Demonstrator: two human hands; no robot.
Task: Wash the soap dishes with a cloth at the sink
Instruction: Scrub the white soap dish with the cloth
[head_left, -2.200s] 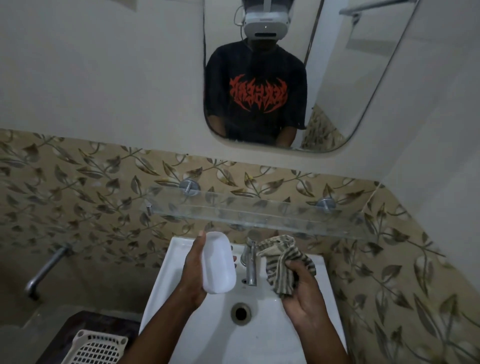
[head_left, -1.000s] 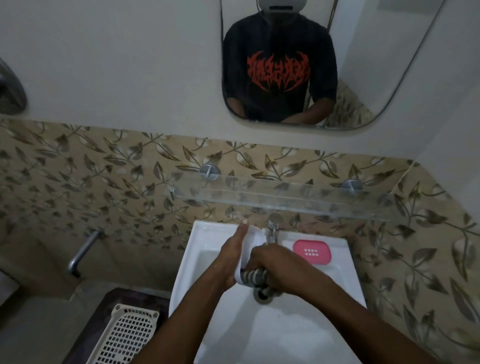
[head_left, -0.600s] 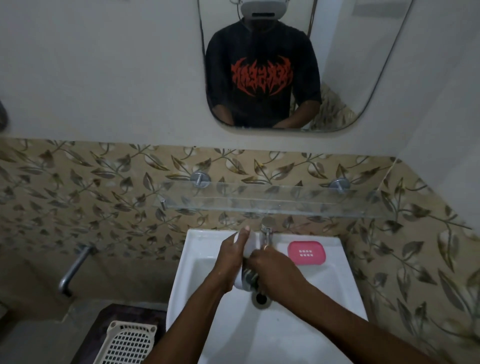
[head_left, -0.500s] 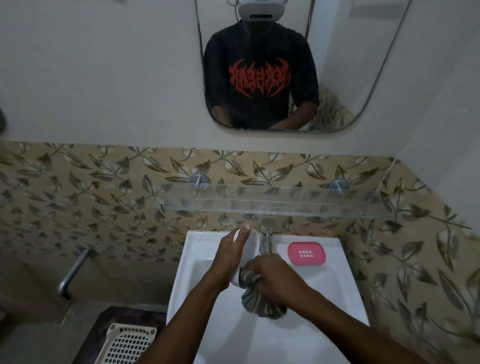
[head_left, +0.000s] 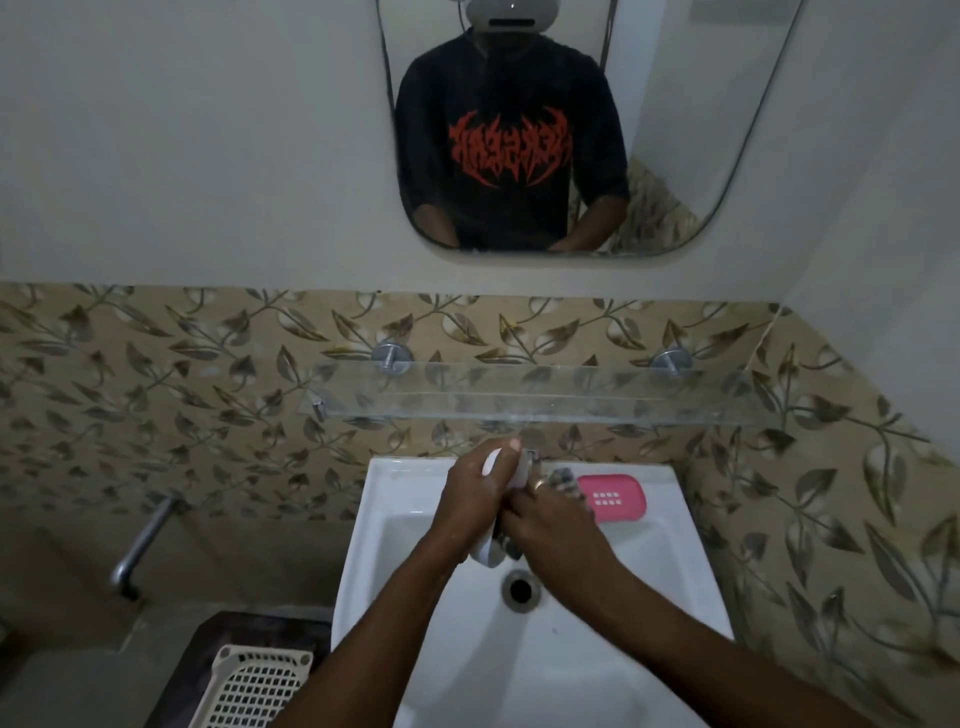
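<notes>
While a cream lattice basket (head_left: 254, 686) sits low on the left, the left hand (head_left: 470, 499) curls round a smooth, oval white soap dish (head_left: 487, 555), held upright over the glossy sink (head_left: 410, 525). The right hand (head_left: 545, 530) bunches one striped cloth (head_left: 563, 479) against it. A slotted pink soap dish (head_left: 613, 497) lies on the right ledge: two dishes.

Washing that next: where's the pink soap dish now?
Head view: the pink soap dish lies on the back-right ledge of the sink, just right of the striped cloth.
</notes>
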